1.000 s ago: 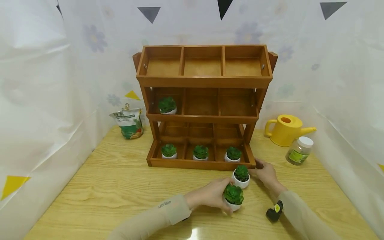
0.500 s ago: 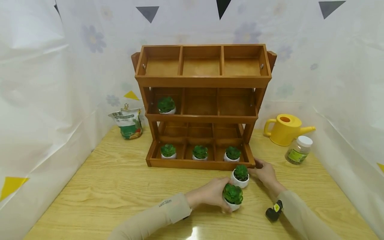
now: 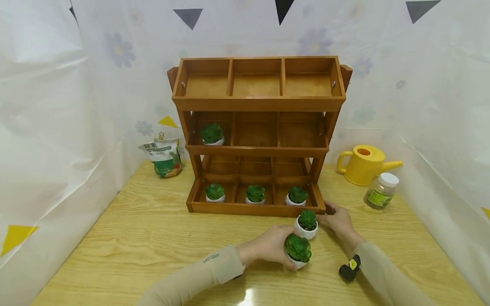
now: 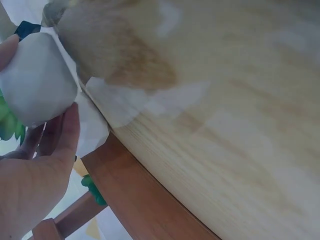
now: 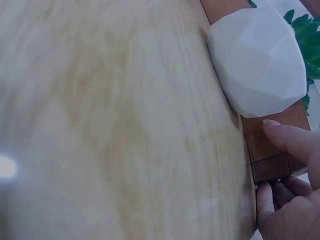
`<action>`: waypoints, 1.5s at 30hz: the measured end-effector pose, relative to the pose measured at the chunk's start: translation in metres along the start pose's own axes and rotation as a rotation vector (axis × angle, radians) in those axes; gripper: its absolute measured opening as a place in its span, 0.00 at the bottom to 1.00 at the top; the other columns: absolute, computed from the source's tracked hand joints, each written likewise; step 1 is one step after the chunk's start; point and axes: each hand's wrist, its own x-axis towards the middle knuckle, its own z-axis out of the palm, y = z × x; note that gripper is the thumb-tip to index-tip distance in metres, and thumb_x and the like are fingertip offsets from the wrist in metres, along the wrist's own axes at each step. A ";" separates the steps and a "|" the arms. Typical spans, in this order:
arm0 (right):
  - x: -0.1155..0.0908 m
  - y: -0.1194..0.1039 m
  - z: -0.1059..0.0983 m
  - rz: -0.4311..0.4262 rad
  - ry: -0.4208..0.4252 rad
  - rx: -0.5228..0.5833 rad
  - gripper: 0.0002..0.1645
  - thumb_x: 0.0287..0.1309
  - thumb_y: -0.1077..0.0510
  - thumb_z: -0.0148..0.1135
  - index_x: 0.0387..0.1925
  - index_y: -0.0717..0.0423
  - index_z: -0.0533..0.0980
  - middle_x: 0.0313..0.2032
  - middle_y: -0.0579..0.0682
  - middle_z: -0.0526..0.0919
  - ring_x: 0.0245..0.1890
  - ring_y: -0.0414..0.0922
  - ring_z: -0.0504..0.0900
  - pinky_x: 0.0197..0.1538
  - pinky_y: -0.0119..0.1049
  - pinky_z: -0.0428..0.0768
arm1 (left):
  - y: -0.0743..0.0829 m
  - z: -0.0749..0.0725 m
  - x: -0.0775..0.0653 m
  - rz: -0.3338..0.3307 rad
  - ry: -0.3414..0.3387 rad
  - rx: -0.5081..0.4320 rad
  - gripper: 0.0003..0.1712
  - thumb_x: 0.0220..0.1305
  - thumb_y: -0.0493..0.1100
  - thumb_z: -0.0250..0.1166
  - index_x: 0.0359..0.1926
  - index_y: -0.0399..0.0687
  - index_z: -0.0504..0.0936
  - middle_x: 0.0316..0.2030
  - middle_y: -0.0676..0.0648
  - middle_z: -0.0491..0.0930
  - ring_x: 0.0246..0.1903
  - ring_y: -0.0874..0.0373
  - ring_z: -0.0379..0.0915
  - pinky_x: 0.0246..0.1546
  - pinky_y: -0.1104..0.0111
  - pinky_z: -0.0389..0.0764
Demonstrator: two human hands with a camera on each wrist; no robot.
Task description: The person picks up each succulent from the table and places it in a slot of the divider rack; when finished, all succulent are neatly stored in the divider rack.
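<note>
In the head view my left hand (image 3: 272, 246) grips a small white pot with a green artificial succulent (image 3: 297, 248), fingers and thumb round the pot. The left wrist view shows its faceted white pot (image 4: 37, 80) between thumb and fingers. Just behind it, a second potted succulent (image 3: 306, 225) stands on the table by the shelf's front edge. My right hand (image 3: 338, 222) holds the front right corner of the wooden plant shelf (image 3: 256, 209). In the right wrist view the thumb (image 5: 285, 135) lies over the front board and the other fingers bend round its end.
Potted succulents sit in all three bottom compartments, such as the middle one (image 3: 255, 194), and one in the middle tier's left (image 3: 212, 134). A yellow watering can (image 3: 363, 165) and lidded jar (image 3: 381, 192) stand right; a clipped bag (image 3: 165, 158) stands left.
</note>
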 end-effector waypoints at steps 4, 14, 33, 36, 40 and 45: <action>0.000 0.000 0.000 0.005 0.001 0.004 0.45 0.54 0.56 0.68 0.70 0.64 0.59 0.65 0.69 0.65 0.66 0.65 0.61 0.66 0.58 0.62 | -0.002 -0.001 -0.004 0.006 0.041 -0.037 0.38 0.42 0.51 0.80 0.55 0.51 0.73 0.50 0.54 0.77 0.46 0.72 0.72 0.46 0.80 0.74; 0.001 0.003 -0.002 -0.016 0.003 0.034 0.44 0.55 0.58 0.66 0.69 0.67 0.59 0.64 0.70 0.66 0.66 0.65 0.62 0.66 0.56 0.63 | -0.003 -0.020 -0.020 0.023 0.155 -0.093 0.36 0.40 0.48 0.81 0.52 0.49 0.75 0.46 0.54 0.78 0.42 0.71 0.73 0.44 0.79 0.75; 0.003 0.008 -0.001 -0.020 -0.013 0.091 0.44 0.55 0.58 0.67 0.69 0.68 0.58 0.65 0.70 0.64 0.67 0.64 0.61 0.67 0.55 0.61 | 0.017 -0.116 -0.022 0.075 0.484 0.018 0.37 0.39 0.47 0.81 0.52 0.48 0.75 0.46 0.50 0.79 0.43 0.59 0.77 0.44 0.66 0.80; 0.002 0.008 -0.001 -0.014 -0.016 0.088 0.45 0.55 0.57 0.67 0.69 0.68 0.58 0.65 0.70 0.63 0.67 0.64 0.60 0.67 0.55 0.61 | 0.021 -0.130 -0.019 0.081 0.552 -0.015 0.37 0.40 0.46 0.80 0.53 0.47 0.75 0.47 0.50 0.79 0.44 0.58 0.77 0.45 0.66 0.80; 0.002 0.007 -0.002 -0.004 -0.010 0.058 0.45 0.55 0.55 0.67 0.69 0.66 0.58 0.65 0.69 0.64 0.67 0.64 0.61 0.67 0.55 0.60 | 0.024 -0.144 -0.011 0.079 0.664 -0.071 0.36 0.42 0.45 0.80 0.53 0.47 0.75 0.48 0.48 0.79 0.45 0.56 0.78 0.45 0.64 0.81; 0.003 0.007 0.000 -0.002 -0.013 0.064 0.45 0.55 0.55 0.67 0.69 0.66 0.58 0.66 0.69 0.63 0.67 0.64 0.60 0.67 0.56 0.60 | 0.027 -0.158 -0.001 0.073 0.798 -0.090 0.35 0.41 0.46 0.80 0.52 0.46 0.75 0.48 0.46 0.80 0.45 0.54 0.78 0.47 0.62 0.81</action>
